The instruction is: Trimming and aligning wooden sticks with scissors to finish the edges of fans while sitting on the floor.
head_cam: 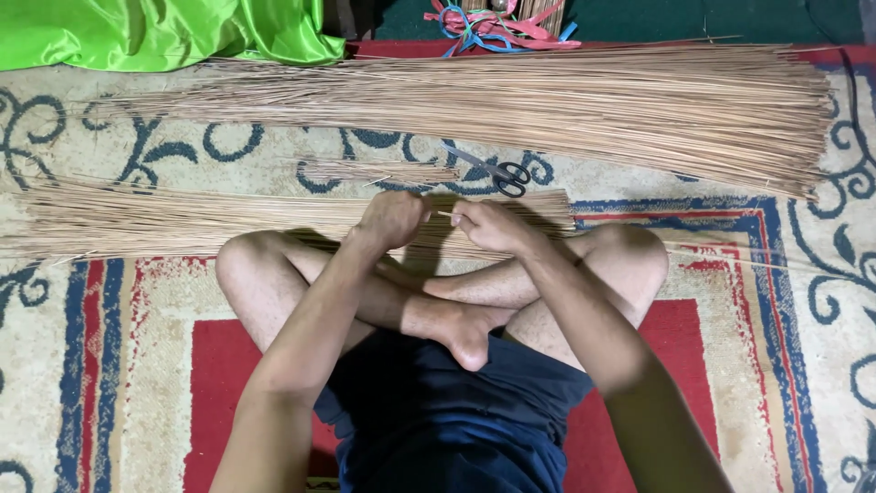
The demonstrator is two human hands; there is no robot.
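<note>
I sit cross-legged on a patterned rug. My left hand (392, 219) and my right hand (488, 225) are held close together above my shins, each pinching one end of a short thin stick piece (443, 214) between them. Just beyond my hands lies a flat bundle of thin tan sticks (182, 222), stretching to the left. A much larger pile of long sticks (547, 105) lies farther away across the rug. Black-handled scissors (500, 173) rest on the rug between the two piles, near a small heap of short stick pieces (374, 171).
A bright green cloth (155, 32) lies at the far left edge. Red, blue and pink ribbons (493, 27) sit at the far centre. The rug (776, 274) has red, blue and cream patterns.
</note>
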